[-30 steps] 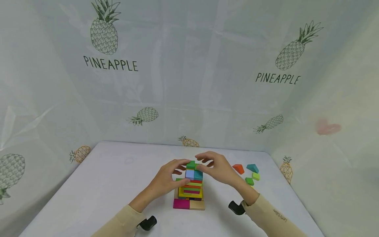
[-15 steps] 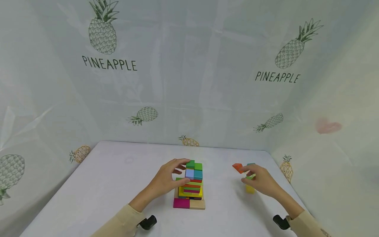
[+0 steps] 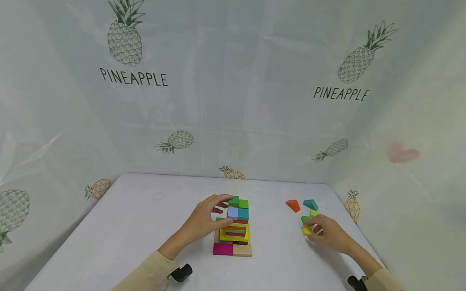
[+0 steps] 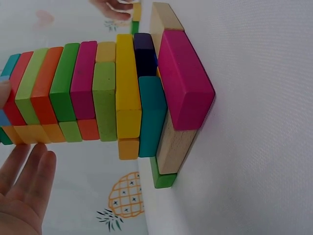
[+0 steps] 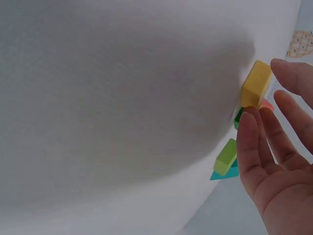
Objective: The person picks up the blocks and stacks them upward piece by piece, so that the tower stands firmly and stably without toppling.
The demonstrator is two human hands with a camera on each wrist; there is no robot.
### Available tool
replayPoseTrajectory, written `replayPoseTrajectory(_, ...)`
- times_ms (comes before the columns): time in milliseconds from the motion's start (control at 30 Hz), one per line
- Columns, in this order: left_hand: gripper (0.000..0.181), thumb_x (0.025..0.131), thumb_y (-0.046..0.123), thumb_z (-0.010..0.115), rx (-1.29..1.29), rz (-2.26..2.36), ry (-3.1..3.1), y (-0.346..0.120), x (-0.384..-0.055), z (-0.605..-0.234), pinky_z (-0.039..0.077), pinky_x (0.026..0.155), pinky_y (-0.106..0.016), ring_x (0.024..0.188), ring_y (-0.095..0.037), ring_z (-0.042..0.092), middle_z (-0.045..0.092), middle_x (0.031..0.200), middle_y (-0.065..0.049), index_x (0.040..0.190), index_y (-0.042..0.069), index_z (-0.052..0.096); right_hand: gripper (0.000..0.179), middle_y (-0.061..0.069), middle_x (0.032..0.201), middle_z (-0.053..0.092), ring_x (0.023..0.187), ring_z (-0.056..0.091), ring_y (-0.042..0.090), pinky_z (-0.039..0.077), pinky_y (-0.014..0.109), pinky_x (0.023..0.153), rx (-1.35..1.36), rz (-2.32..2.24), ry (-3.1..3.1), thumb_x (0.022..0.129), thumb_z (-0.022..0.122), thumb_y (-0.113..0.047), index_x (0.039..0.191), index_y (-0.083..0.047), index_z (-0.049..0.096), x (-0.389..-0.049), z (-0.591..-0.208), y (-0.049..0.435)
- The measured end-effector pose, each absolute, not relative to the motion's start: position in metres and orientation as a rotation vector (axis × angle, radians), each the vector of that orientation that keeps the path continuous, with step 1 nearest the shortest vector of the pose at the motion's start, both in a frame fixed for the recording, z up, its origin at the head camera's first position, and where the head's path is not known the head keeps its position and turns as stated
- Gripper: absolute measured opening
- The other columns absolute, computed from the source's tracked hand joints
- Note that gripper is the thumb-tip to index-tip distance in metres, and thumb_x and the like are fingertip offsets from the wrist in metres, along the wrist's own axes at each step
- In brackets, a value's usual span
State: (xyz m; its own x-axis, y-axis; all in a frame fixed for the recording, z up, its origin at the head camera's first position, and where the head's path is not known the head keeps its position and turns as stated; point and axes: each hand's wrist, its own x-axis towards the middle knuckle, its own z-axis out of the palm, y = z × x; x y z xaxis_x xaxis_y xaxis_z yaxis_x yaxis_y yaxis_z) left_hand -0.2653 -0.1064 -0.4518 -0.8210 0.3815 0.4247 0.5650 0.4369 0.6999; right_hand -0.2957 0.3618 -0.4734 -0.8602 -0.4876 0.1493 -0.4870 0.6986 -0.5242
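A tower of coloured wooden blocks [image 3: 237, 233] stands at the middle of the table. Two green blocks [image 3: 243, 204] top it, above a light blue block and a teal block. My left hand [image 3: 204, 218] rests against its left side; in the left wrist view, straight fingertips touch the side of the orange blocks [image 4: 36, 134], and the thumb lies at the blue one. My right hand [image 3: 329, 234] is at a yellow block [image 5: 256, 84] on the right, thumb and fingers spread around it. Whether they touch it I cannot tell.
Close to the right hand lie a green block [image 3: 305, 219] and a lime block [image 3: 314, 213]. Farther back are an orange-red block [image 3: 293, 205] and a teal block [image 3: 310, 204]. A pineapple-print curtain [image 3: 233, 101] hangs behind the white table [image 3: 164, 202].
My right hand has left the top of the tower, moved right over the loose blocks, then come down and nearer to the yellow block. The left hand has stayed at the tower.
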Motion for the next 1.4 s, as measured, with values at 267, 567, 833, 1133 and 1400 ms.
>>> replayPoseTrajectory(267, 0.067, 0.092, 0.037, 0.085, -0.848, -1.317, -2.473, -0.106, -0.265, -0.451, 0.059, 0.099, -0.03, 0.121, -0.022, 0.068, 0.063, 0.136, 0.013, 0.152, 0.032, 0.054, 0.033, 0.005, 0.108, 0.068, 0.086, 0.068, 0.011, 0.061, 0.024, 0.074, -0.713, -0.889, 2.905, 0.084, 0.088, -0.004, 0.115, -0.004, 0.076, -0.299, -0.483, 0.364)
replayPoseTrajectory(567, 0.068, 0.092, 0.037, 0.085, -0.839, -1.318, -2.484, -0.105, -0.265, -0.451, 0.059, 0.099, -0.031, 0.121, -0.023, 0.068, 0.064, 0.135, 0.013, 0.152, 0.033, 0.054, 0.034, 0.007, 0.11, 0.071, 0.088, 0.069, 0.016, 0.06, 0.021, 0.074, -0.657, -0.903, 2.912, 0.085, 0.087, -0.004, 0.116, -0.004, 0.075, -0.297, -0.482, 0.36)
replayPoseTrajectory(833, 0.068, 0.092, 0.037, 0.086, -0.828, -1.314, -2.489, -0.105, -0.265, -0.451, 0.059, 0.098, -0.03, 0.12, -0.023, 0.068, 0.063, 0.135, 0.014, 0.152, 0.034, 0.054, 0.029, 0.0, 0.105, 0.071, 0.083, 0.067, 0.007, 0.06, 0.021, 0.072, -0.809, -0.885, 2.971, 0.086, 0.087, -0.005, 0.113, -0.007, 0.078, -0.292, -0.466, 0.335)
replayPoseTrajectory(1133, 0.068, 0.091, 0.035, 0.087, -0.815, -1.311, -2.49, -0.106, -0.264, -0.45, 0.059, 0.098, -0.028, 0.119, -0.016, 0.066, 0.063, 0.136, 0.015, 0.151, 0.035, 0.055, 0.031, 0.004, 0.108, 0.072, 0.085, 0.069, 0.007, 0.063, 0.025, 0.075, -1.15, -1.073, 2.935, 0.088, 0.084, 0.001, 0.117, -0.006, 0.077, -0.286, -0.416, 0.267)
replayPoseTrajectory(1400, 0.068, 0.092, 0.037, 0.086, -0.819, -1.315, -2.496, -0.104, -0.264, -0.449, 0.059, 0.099, -0.03, 0.121, -0.019, 0.066, 0.062, 0.138, 0.015, 0.152, 0.034, 0.054, 0.03, -0.004, 0.106, 0.068, 0.088, 0.067, 0.008, 0.064, 0.026, 0.082, -1.158, -1.029, 2.913, 0.09, 0.085, -0.008, 0.119, -0.014, 0.078, -0.282, -0.382, 0.202)
